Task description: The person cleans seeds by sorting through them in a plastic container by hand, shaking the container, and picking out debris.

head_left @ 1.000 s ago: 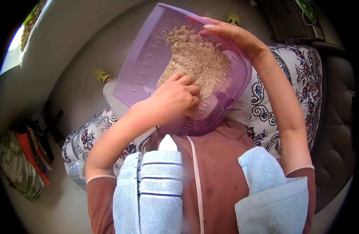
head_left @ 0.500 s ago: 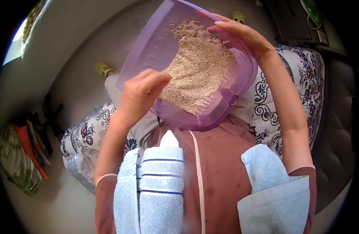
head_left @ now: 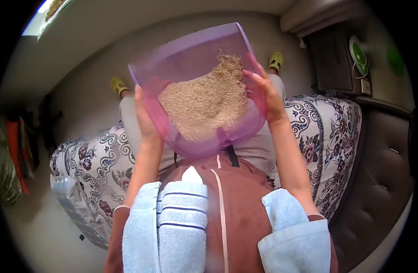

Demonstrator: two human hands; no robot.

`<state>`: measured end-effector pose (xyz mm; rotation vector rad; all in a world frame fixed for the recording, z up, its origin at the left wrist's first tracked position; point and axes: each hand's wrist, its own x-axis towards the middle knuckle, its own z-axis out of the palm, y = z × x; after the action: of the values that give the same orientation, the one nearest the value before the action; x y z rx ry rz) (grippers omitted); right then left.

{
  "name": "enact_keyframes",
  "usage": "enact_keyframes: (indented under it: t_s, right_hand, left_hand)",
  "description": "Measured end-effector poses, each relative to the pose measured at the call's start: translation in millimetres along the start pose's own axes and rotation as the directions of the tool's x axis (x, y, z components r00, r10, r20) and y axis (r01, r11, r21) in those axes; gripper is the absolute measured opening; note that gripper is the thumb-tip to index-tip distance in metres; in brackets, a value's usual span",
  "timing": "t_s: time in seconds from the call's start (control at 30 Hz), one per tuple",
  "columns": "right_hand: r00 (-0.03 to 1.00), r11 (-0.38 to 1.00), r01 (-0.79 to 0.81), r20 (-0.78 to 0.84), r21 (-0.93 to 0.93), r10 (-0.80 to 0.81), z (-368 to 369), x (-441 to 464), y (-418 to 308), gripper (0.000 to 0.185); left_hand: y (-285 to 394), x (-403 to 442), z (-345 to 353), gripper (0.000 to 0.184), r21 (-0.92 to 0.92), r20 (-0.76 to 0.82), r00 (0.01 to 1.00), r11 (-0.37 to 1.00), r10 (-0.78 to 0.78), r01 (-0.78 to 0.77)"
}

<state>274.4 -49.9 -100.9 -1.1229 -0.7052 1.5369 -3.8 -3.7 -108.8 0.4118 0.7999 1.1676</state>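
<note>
A translucent purple scoop-shaped tray (head_left: 186,44) is held above my lap, its straight edge facing away from me. Pale brown grain (head_left: 206,100) lies spread over its middle, reaching up toward the right side. Around the tray's left wall is my left hand (head_left: 147,113), with part of its fingers hidden by the plastic. My right hand (head_left: 268,95) grips the right wall, its fingertips against the side.
Patterned cloth (head_left: 309,150) covers the seat under me. A dark padded headboard (head_left: 377,182) stands at right, near a dark cabinet (head_left: 329,59) and a green-and-white device (head_left: 358,54). Bags (head_left: 13,154) hang at left. A light blue towel (head_left: 184,227) lies over my chest.
My left hand has left the grain and taken hold of the tray's left side. The tray has turned to face more squarely away from me, and my right hand has moved down with it.
</note>
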Motion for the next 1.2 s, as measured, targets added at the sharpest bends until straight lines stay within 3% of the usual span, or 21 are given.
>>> enact_keyframes:
  t_s: [0.1, 0.13, 0.2, 0.23, 0.3, 0.37, 0.43, 0.5, 0.53, 0.63, 0.73, 0.77, 0.83, 0.87, 0.9, 1.0, 1.1, 1.13, 1.2]
  right_hand:
    - [0.993, 0.994, 0.103, -0.050, -0.040, -0.105, 39, 5, 13, 0.064]
    - [0.999, 0.999, 0.038, -0.033, 0.002, -0.038, 37, 7, 12, 0.064]
    - [0.996, 0.992, -0.084, -0.009, 0.092, 0.085, 12, 12, 4, 0.064]
    - [0.992, 0.966, -0.124, 0.057, 0.225, 0.114, -11, 16, 7, 0.059]
    - [0.983, 0.943, -0.174, 0.108, 0.284, 0.148, -24, 15, 3, 0.058]
    - [0.993, 0.978, -0.101, -0.034, 0.182, 0.109, -11, 15, 9, 0.059]
    - [0.989, 0.999, -0.004, -0.148, 0.036, 0.009, 34, 12, 15, 0.057]
    - [0.986, 0.999, 0.050, -0.160, -0.006, -0.050, 64, 8, 27, 0.057]
    - [0.985, 0.997, 0.062, -0.158, -0.052, -0.069, 66, 10, 30, 0.059]
    - [0.977, 0.982, -0.164, -0.126, 0.092, 0.174, 26, 18, 17, 0.061]
    - [0.984, 0.958, -0.177, 0.060, 0.225, 0.167, -27, 21, 22, 0.062]
    - [0.979, 0.949, -0.191, 0.112, 0.252, 0.168, -36, 19, 23, 0.062]
    - [0.994, 0.996, -0.025, -0.102, 0.086, 0.034, 4, 15, 29, 0.061]
    - [0.989, 0.995, -0.014, -0.145, 0.100, 0.028, 29, 14, 29, 0.060]
    - [0.987, 1.000, 0.026, -0.159, -0.009, -0.027, 47, 12, 37, 0.060]
    - [0.988, 0.999, 0.005, -0.151, -0.036, -0.010, 72, 14, 41, 0.062]
    - [0.976, 0.974, -0.189, -0.085, 0.127, 0.200, 21, 26, 27, 0.064]
    - [0.986, 0.972, -0.158, -0.034, 0.175, 0.166, 2, 30, 27, 0.063]
    - [0.987, 0.961, -0.160, 0.040, 0.226, 0.155, -13, 28, 24, 0.062]
  left_hand:
    - [32, 19, -15, 0.055, -0.073, 0.015, 0.992, 0.989, -0.127, 0.128]
    - [34, 20, -11, 0.057, -0.044, -0.017, 0.990, 0.990, -0.137, 0.137]
    - [16, 17, 6, 0.057, 0.237, -0.148, 0.988, 0.971, 0.053, -0.017]
    - [4, 19, 18, 0.057, 0.370, -0.179, 0.972, 0.926, 0.152, -0.077]
    - [-5, 12, 29, 0.059, 0.227, -0.224, 0.974, 0.971, -0.020, 0.072]
    - [-1, 14, 19, 0.058, 0.187, -0.252, 0.963, 0.971, -0.096, 0.146]
    - [15, 37, -26, 0.058, 0.057, -0.183, 0.961, 0.974, -0.205, 0.218]
    - [29, 49, -51, 0.057, -0.065, -0.109, 0.948, 0.954, -0.299, 0.294]
    - [33, 50, -54, 0.055, -0.049, -0.140, 0.940, 0.950, -0.312, 0.308]
    - [11, 49, -33, 0.054, 0.110, -0.200, 0.973, 0.984, -0.113, 0.136]
    - [-19, 20, 19, 0.052, 0.074, -0.245, 0.968, 0.994, -0.057, 0.077]
    - [-16, 20, 16, 0.055, 0.101, -0.254, 0.964, 0.989, -0.078, 0.107]
    - [-6, 20, -6, 0.061, 0.144, -0.286, 0.950, 0.975, -0.124, 0.170]
    - [7, 33, -35, 0.060, 0.073, -0.180, 0.966, 0.977, -0.187, 0.202]
    - [20, 39, -52, 0.060, 0.034, -0.168, 0.956, 0.967, -0.242, 0.251]
    - [42, 50, -70, 0.059, -0.001, -0.161, 0.927, 0.940, -0.338, 0.342]
    - [18, 38, -17, 0.054, 0.269, -0.249, 0.968, 0.961, 0.008, 0.061]
    - [4, 32, -3, 0.051, 0.334, -0.260, 0.963, 0.943, 0.075, 0.016]
    - [-7, 17, 11, 0.052, 0.179, -0.264, 0.965, 0.982, -0.005, 0.054]
